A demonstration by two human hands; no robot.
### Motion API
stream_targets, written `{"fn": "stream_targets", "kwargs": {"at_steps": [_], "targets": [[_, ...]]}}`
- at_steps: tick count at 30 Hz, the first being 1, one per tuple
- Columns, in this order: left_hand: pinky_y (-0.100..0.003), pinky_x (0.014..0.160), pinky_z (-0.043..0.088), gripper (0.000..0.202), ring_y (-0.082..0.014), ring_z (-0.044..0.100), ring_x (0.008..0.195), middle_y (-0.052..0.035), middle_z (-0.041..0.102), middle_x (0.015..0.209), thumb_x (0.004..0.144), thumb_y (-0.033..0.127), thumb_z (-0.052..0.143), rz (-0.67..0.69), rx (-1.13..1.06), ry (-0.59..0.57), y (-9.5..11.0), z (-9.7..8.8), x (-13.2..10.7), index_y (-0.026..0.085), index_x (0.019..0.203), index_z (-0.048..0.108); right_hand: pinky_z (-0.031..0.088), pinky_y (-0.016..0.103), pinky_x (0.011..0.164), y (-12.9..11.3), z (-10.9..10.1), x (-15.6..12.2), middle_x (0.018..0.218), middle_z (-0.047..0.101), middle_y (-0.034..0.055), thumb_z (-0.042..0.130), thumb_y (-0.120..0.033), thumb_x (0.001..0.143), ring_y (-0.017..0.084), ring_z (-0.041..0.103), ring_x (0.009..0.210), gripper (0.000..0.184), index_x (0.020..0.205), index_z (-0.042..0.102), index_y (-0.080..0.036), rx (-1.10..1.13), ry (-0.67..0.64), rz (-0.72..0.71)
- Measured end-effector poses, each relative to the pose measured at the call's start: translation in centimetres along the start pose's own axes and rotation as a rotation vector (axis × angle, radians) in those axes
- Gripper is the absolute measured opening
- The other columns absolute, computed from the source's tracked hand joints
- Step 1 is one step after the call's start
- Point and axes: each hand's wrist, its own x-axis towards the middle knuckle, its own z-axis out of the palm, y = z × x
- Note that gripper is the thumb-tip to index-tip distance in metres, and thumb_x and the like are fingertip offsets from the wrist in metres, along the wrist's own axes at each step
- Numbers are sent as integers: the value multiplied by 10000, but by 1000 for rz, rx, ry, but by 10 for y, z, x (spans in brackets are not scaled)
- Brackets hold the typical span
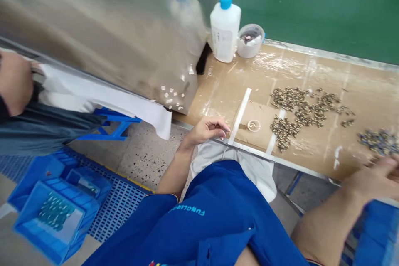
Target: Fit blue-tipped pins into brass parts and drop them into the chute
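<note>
My left hand point(207, 129) rests at the front edge of the taped cardboard worktop point(358, 104), fingers curled together beside a white strip point(240, 114); whether they hold anything is hidden. A small white ring point(253, 125) lies just right of that strip. My right hand point(378, 176) is at the lower right, by the table edge, smeared by motion, close to a bluish heap of small parts point(378, 141). Between the hands lie piles of small metal parts point(299, 110).
A white glue bottle with a blue nozzle point(225, 25) and a small plastic cup point(250, 40) stand at the back. A blurred metal machine point(109, 37) fills the left. Blue bins point(52, 216) sit on the floor. Another person's sleeve point(37, 129) shows at far left.
</note>
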Motion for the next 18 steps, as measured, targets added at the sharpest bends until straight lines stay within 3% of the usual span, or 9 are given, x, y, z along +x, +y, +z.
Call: {"fn": "stream_targets", "kwargs": {"at_steps": [1, 2, 5, 7, 9, 13, 18], "targets": [[-217, 570, 565, 380, -109, 648, 620, -46, 687, 741, 704, 466, 899, -31, -17, -25, -4, 3, 8, 129, 789, 745, 501, 661, 849, -2, -1, -13, 849, 634, 158, 610, -685, 667, 393, 679, 907, 362, 753, 513, -347, -10, 77, -55], [-216, 575, 564, 382, -111, 654, 625, -44, 691, 735, 697, 459, 906, -62, -27, -42, -8, 7, 14, 128, 794, 741, 530, 621, 786, -6, -1, -27, 765, 623, 121, 660, -648, 675, 350, 679, 785, 357, 743, 536, -320, -15, 32, -85], [-216, 583, 557, 372, -118, 664, 645, -49, 702, 741, 688, 431, 916, -101, -20, -69, -17, 14, 27, 127, 792, 729, 574, 472, 707, -20, 0, -74, 739, 669, 55, 645, -559, 821, 247, 677, 686, 315, 842, 629, -246, 37, -326, -137], [-219, 594, 553, 359, -119, 660, 661, -55, 703, 757, 689, 415, 916, -59, -2, -85, -22, 17, 31, 127, 769, 718, 585, 412, 726, -31, 3, -100, 781, 716, 49, 625, -483, 891, 227, 703, 742, 251, 893, 668, -235, 62, -594, -219], [-216, 601, 546, 356, -112, 648, 668, -54, 695, 763, 692, 412, 914, 5, 6, -88, -27, 18, 33, 130, 743, 703, 586, 384, 736, -42, 9, -117, 798, 733, 49, 601, -419, 930, 217, 708, 764, 196, 907, 689, -246, 84, -715, -288], [-220, 631, 546, 346, -115, 644, 698, -53, 690, 777, 712, 425, 897, 71, 62, -50, -33, 20, 32, 138, 751, 708, 581, 360, 716, -55, 25, -132, 852, 737, 56, 586, -372, 949, 207, 691, 769, 160, 963, 693, -255, 121, -836, -316], [-251, 695, 574, 314, -142, 675, 765, -68, 719, 826, 767, 434, 850, 74, 175, -7, -35, 27, 29, 143, 828, 751, 575, 358, 708, -57, 45, -136, 890, 729, 57, 646, -341, 912, 198, 661, 740, 204, 1083, 685, -235, 149, -1007, -228]]}}
